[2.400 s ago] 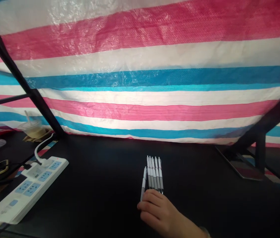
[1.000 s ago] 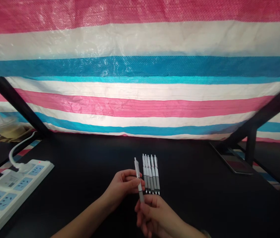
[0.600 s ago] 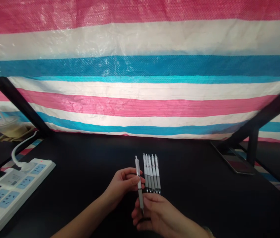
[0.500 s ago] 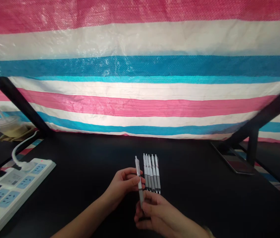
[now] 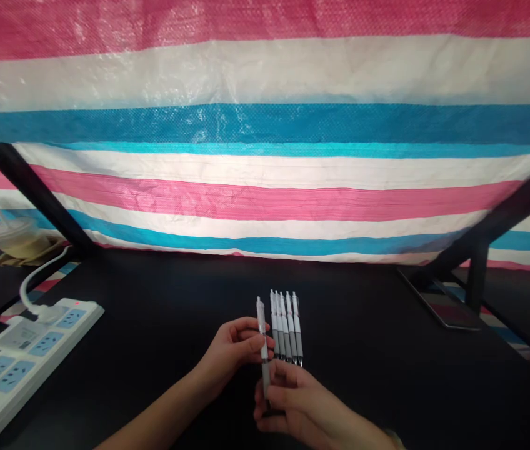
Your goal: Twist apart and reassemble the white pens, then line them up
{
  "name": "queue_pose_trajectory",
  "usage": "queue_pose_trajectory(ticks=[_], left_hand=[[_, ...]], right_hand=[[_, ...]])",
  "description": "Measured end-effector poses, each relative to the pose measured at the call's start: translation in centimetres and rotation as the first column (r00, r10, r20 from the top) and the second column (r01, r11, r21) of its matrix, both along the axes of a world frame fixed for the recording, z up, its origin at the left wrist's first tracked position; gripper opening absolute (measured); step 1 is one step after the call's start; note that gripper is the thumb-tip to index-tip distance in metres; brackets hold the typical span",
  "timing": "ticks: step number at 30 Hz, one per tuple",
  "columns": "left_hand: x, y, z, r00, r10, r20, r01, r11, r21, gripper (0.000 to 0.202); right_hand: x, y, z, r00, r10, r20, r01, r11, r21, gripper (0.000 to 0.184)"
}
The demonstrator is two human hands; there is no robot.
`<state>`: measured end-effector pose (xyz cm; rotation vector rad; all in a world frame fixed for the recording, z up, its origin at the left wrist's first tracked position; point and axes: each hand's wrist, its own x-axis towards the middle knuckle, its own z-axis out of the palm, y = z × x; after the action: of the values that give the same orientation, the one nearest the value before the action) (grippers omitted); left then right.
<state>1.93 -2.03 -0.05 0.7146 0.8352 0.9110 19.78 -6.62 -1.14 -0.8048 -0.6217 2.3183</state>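
My left hand [image 5: 238,345] pinches a white-and-grey click pen [image 5: 262,325] by its white upper barrel, between thumb and fingers. Lower down, the fingers of my right hand [image 5: 295,400] close around the same pen's grey grip. It is held nearly upright, clip end away from me, its tip hidden by my right fingers. Just to the right, several matching pens [image 5: 287,325] lie side by side in a row on the black table [image 5: 175,300], their clickers pointing away. My right hand covers the table just below their tips.
A white power strip [image 5: 35,362] with a plugged-in adapter and cable lies at the left. A phone-like dark slab [image 5: 443,306] lies at the right by a black frame leg [image 5: 475,275]. Striped sheeting [image 5: 265,169] hangs behind; a lidded cup [image 5: 9,234] stands far left.
Both hands stay almost in place on the pen. Its lower part has shifted very slightly to the left with my right fingers. The row of pens has not moved on the table.
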Motion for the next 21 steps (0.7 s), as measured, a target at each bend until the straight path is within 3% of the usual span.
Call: queue_pose_trajectory(ticks=[6,11,21], left_hand=[[0.0,0.0,-0.1,1.000,0.002,0.014,-0.002,1.000,0.006,0.033],[0.0,0.1,0.1,1.000,0.012,0.013,-0.012,1.000,0.003,0.034],[0.4,-0.2,0.2,0.997,0.044,0.060,-0.043,0.999,-0.018,0.032]], right_hand=[[0.0,0.0,0.2,1.000,-0.005,-0.023,0.005,1.000,-0.001,0.025],[0.0,0.0,0.6,0.998,0.061,0.017,-0.061,0.998,-0.002,0.029],[-0.1,0.0,-1.4,0.990,0.097,0.103,-0.100,0.995,0.025,0.031]])
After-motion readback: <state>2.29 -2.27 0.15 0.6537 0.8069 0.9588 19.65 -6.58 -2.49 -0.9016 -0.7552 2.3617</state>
